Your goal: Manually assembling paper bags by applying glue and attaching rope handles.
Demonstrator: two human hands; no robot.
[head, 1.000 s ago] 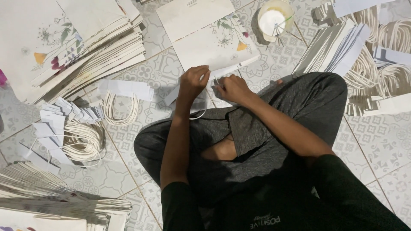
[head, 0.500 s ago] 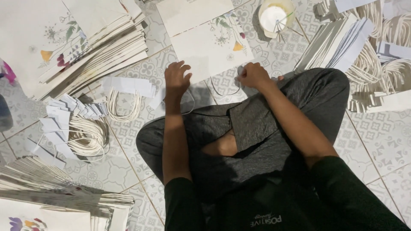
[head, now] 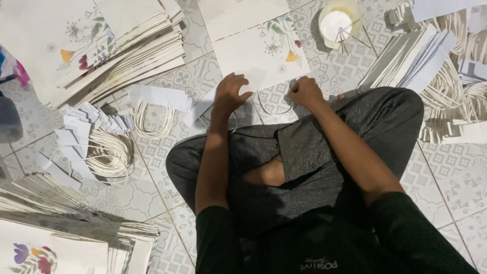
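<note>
Patterned grey floor tiles (head: pixel 127 195) carry everything, and the person sits cross-legged on them in dark grey trousers. At far left a tall stack of flat floral paper bags (head: pixel 101 45) fans out, and a second stack of bags (head: pixel 56 223) lies at the lower left corner. Between them sit small white paper strips (head: pixel 83 124) with a bundle of white cord loops (head: pixel 109 155) just beside them. A longer white card with cord handle (head: pixel 154 104) lies near the left knee.

Next comes the left hand (head: pixel 229 94), fingers spread and curved, palm down, pressing on the near edge of a flat floral paper bag (head: pixel 258 53) that lies on the floor straight ahead of the knees; it grips nothing. A thin white cord loop (head: pixel 276 104) lies on the tiles between the two hands, just below that bag's edge. The right hand (head: pixel 304 91) is curled into a loose fist at the bag's lower right corner, touching or nearly touching it; whether it pinches the cord end cannot be told.

Beyond the bag stands a small round glue cup (head: pixel 337 23) with thin sticks resting in it. At right lie a slanted pile of white cards (head: pixel 413 58) and more cord handles (head: pixel 456 86).
</note>
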